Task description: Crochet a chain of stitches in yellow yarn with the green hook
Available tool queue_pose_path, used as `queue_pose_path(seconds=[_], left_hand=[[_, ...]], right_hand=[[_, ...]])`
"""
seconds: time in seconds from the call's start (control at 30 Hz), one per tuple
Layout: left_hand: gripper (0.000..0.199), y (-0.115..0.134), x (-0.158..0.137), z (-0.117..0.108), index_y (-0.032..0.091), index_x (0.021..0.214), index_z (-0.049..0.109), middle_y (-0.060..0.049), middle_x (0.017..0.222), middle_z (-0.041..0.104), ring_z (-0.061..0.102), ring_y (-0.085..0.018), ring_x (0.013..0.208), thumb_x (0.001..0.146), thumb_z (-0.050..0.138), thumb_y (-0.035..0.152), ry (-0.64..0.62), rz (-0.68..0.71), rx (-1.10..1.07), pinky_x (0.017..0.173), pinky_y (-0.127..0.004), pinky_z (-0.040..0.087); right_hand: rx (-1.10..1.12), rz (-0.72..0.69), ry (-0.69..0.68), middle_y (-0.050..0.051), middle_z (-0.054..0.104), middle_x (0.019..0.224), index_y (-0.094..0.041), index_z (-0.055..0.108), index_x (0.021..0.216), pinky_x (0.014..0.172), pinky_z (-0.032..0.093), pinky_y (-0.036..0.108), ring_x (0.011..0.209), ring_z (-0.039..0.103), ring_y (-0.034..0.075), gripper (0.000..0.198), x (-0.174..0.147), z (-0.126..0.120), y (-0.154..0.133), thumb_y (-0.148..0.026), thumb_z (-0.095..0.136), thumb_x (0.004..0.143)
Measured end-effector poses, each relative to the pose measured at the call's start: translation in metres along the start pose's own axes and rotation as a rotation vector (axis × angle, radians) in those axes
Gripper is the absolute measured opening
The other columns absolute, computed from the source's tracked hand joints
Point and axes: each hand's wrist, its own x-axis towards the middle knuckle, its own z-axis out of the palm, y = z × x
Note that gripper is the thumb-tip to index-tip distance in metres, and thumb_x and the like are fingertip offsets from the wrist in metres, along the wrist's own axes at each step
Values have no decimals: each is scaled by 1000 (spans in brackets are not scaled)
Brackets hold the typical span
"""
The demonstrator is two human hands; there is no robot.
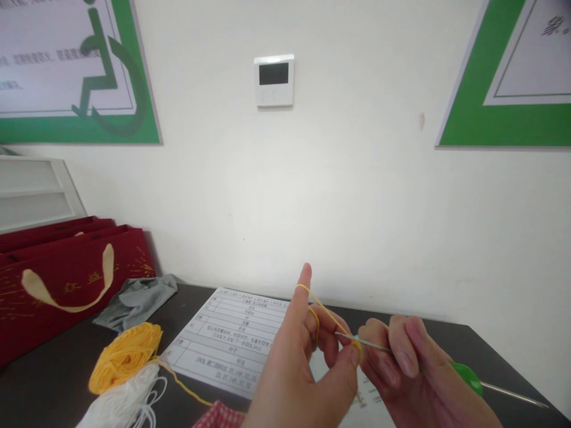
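My left hand (307, 362) pinches a small piece of yellow crochet work (357, 346) between thumb and fingers. Its index finger points up, with a strand of yellow yarn (328, 310) looped round it and running down to the piece. In my right hand (410, 362) is a crochet hook (372, 343) with a green handle, whose thin metal tip meets the yellow work at my left fingertips. A second metal shaft sticks out of the green handle (466, 377) to the right. The stitches are too small to make out.
A yellow yarn ball (127, 356) and a white yarn bundle (125, 401) lie at the left on the dark table (491, 351). Near them are a printed sheet (214, 351), a grey cloth (138, 300) and red gift bags (66, 279). A white wall stands behind.
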Motion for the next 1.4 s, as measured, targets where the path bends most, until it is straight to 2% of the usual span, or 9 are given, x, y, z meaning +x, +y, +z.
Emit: queue_pose_path(seconds=[0.3, 0.57, 0.87, 1.07, 1.23, 1.4], left_hand=[[94, 1, -1, 3, 20, 159, 17, 3, 83, 63, 57, -13, 73, 80, 69, 17, 21, 1, -7, 84, -34, 47], [92, -2, -2, 0, 22, 159, 16, 1, 90, 61, 57, -14, 80, 81, 65, 15, -9, -2, 16, 86, -33, 45], [79, -1, -3, -2, 22, 154, 33, -1, 93, 63, 57, -15, 85, 82, 64, 15, -20, 9, -2, 89, -33, 45], [82, -5, 0, -2, 20, 155, 32, -2, 96, 65, 59, -15, 85, 79, 63, 13, -39, -20, -57, 90, -35, 45], [87, -10, 4, -3, 13, 153, 34, -1, 87, 63, 58, -16, 81, 72, 66, 16, -55, -46, -165, 87, -37, 45], [80, -5, 3, -4, 16, 149, 41, -1, 90, 64, 58, -17, 83, 73, 68, 16, -37, -53, -172, 88, -38, 43]], right_hand=[[114, 110, 65, -1, 50, 61, -22, 61, 61, 66, 44, 30, 62, 43, 15, 39, 4, 3, -2, -52, 74, 83], [146, 128, 72, -1, 50, 60, -22, 61, 60, 65, 43, 28, 62, 42, 14, 39, 4, 5, -2, -51, 74, 84], [121, 133, 101, -2, 48, 60, -22, 58, 60, 63, 44, 30, 61, 43, 15, 40, 5, 5, -2, -51, 76, 82], [134, 136, 102, -2, 49, 61, -22, 60, 61, 64, 44, 29, 61, 41, 14, 39, 5, 6, -1, -50, 76, 82], [125, 118, 69, -2, 48, 60, -22, 60, 60, 65, 44, 29, 62, 41, 15, 40, 3, 1, 0, -52, 76, 82], [130, 127, 62, -1, 50, 61, -23, 62, 62, 66, 45, 29, 63, 42, 14, 38, 1, 2, 0, -52, 73, 84]])
